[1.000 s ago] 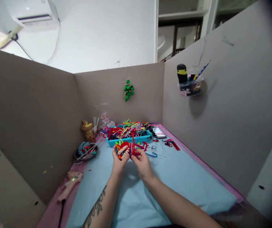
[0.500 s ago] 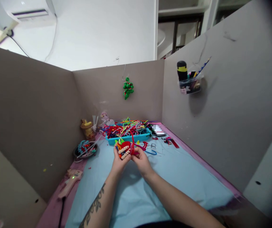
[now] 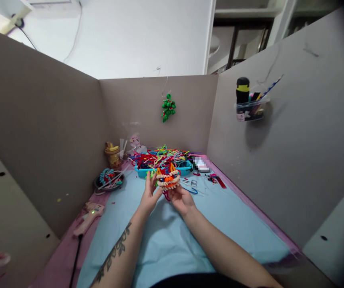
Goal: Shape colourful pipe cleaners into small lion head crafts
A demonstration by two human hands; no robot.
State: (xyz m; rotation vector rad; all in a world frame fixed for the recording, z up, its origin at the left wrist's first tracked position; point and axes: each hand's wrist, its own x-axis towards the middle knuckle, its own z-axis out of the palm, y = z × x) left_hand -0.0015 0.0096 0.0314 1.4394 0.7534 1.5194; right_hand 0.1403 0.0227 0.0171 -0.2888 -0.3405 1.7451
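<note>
A pipe-cleaner craft (image 3: 168, 178) with cream ridged bands, an orange middle and blue, red and yellow parts is held up over the blue cloth. My right hand (image 3: 183, 201) grips it from below and the right, beside a dark red loop hanging underneath. At its left edge, my left hand (image 3: 151, 197) has its thumb and fingers on the craft. Bright green bits show by the left fingertips. Part of the craft's underside is hidden by my fingers.
Behind the craft stands a blue tray (image 3: 143, 173) heaped with coloured pipe cleaners. Scissors (image 3: 193, 183) and a blue pipe cleaner lie to the right, near a phone (image 3: 201, 164). At left are a dark bowl (image 3: 118, 186) and a pink glue gun (image 3: 87, 222) with a cord. Grey panels enclose the table.
The craft has been turned in my hands, so its cream bands and orange middle now face me. The upright red stem has gone from the top. The head view has shifted slightly.
</note>
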